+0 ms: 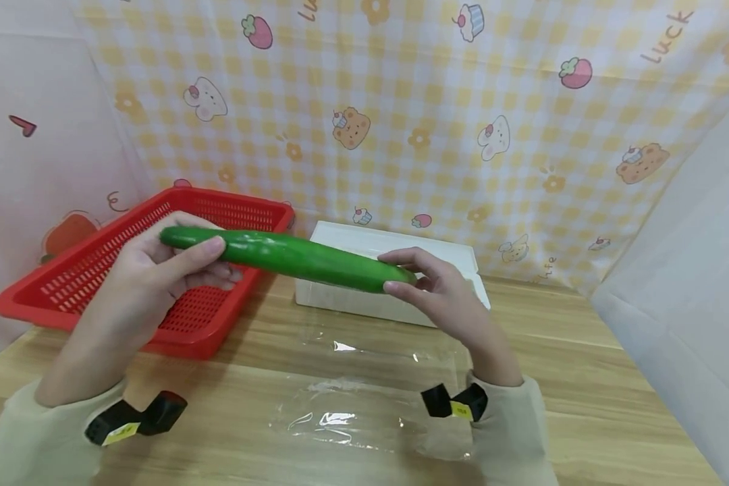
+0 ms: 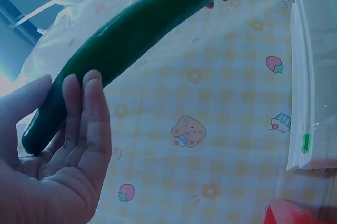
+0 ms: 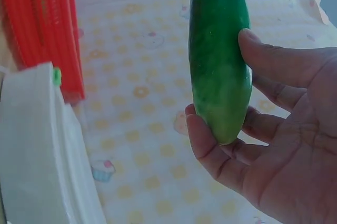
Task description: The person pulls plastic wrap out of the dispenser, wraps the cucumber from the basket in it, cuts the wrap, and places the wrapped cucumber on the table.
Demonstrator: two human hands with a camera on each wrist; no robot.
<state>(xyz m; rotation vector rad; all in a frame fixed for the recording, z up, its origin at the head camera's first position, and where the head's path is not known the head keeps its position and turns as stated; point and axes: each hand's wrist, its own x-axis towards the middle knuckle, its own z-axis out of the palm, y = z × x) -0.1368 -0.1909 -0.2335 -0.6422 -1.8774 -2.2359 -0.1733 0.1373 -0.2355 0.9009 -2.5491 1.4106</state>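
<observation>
A long green cucumber (image 1: pixel 304 258) is held up above the table, nearly level, its right end a little lower. My left hand (image 1: pixel 152 270) grips the narrower left end between thumb and fingers. At the other end, my right hand (image 1: pixel 443 290) pinches the tip between thumb and fingers. The left wrist view shows the cucumber (image 2: pixel 131 32) slanting up from the left palm, and in the right wrist view its paler tip (image 3: pixel 224 113) rests among the right fingers. Below it, a clear plastic wrap or bag (image 1: pixel 364 405) lies flat and wrinkled on the wooden table (image 1: pixel 583 358).
A red plastic basket (image 1: pixel 219 331) with slotted walls stands at the left, behind the left hand. A long white box (image 1: pixel 364 302) sits at the back, partly hidden by the cucumber and right hand. A yellow checked cloth (image 1: pixel 425 81) hangs behind the table.
</observation>
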